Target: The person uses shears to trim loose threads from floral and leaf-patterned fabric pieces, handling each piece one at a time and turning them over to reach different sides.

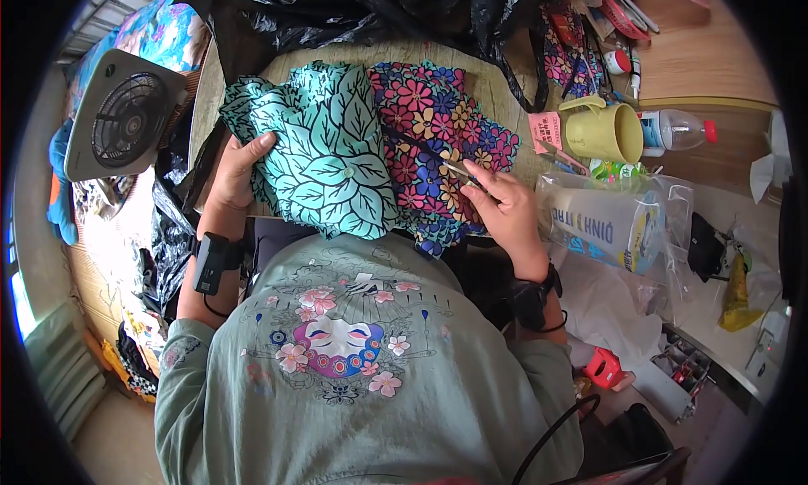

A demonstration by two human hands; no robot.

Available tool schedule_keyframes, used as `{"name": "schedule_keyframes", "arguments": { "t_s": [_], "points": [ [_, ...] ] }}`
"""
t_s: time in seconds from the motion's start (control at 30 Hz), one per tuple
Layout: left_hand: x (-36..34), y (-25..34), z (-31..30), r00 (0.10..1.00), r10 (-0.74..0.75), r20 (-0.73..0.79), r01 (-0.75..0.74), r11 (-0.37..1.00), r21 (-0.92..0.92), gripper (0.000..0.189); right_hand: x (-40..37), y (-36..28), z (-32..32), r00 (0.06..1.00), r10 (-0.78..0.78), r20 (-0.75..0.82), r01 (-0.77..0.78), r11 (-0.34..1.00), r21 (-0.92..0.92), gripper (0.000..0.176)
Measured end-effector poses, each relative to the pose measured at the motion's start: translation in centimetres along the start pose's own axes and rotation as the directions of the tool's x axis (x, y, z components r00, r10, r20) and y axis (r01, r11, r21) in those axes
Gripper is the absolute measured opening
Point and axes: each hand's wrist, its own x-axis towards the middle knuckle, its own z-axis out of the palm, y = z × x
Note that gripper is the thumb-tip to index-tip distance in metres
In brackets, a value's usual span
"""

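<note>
My left hand [241,167] grips the left edge of a stack of teal leaf-patterned fabric pieces [337,161], thumb on top and the other fingers hidden beneath. The pieces have scalloped, cut-out edges and hang over the table's front edge toward my shirt. Beside them on the right lies dark fabric with pink, orange and blue flowers [425,106], partly under the teal stack. Over this floral fabric, my right hand [507,205] closes its fingers on a slim metal tool with a dark handle [461,172]. The tool points up and left; I cannot tell its exact kind.
A black plastic bag [362,18] spreads along the table's [497,89] back edge. To the right stand a yellow mug [602,131], a lying plastic bottle [677,131] and a clear plastic package [606,220]. On the left is a fan [129,120].
</note>
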Motion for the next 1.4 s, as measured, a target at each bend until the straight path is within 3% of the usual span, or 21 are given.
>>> {"name": "schedule_keyframes", "arguments": {
  "t_s": [0.2,0.3,0.7,1.4],
  "points": [
    [0.0,0.0,-0.1,1.000,0.005,0.007,-0.005,1.000,0.004,0.042,1.0,-1.1,-1.3,0.996,0.037,0.087,-0.030,0.997,-0.076,0.036],
    [0.1,-0.1,-0.2,1.000,0.009,0.009,-0.009,1.000,-0.008,0.042,1.8,-0.7,-1.9,0.989,-0.053,0.135,0.068,0.991,-0.111,0.036],
    [-0.1,0.0,0.1,0.999,0.030,-0.018,-0.029,0.999,0.023,0.044,3.9,0.3,-2.9,0.951,-0.054,0.303,0.072,0.996,-0.046,0.036],
    [-0.1,-0.1,-0.4,1.000,0.021,0.005,-0.021,1.000,0.018,0.047,3.0,1.8,-2.1,0.955,-0.176,0.240,0.167,0.984,0.058,0.036]
  ]
}}
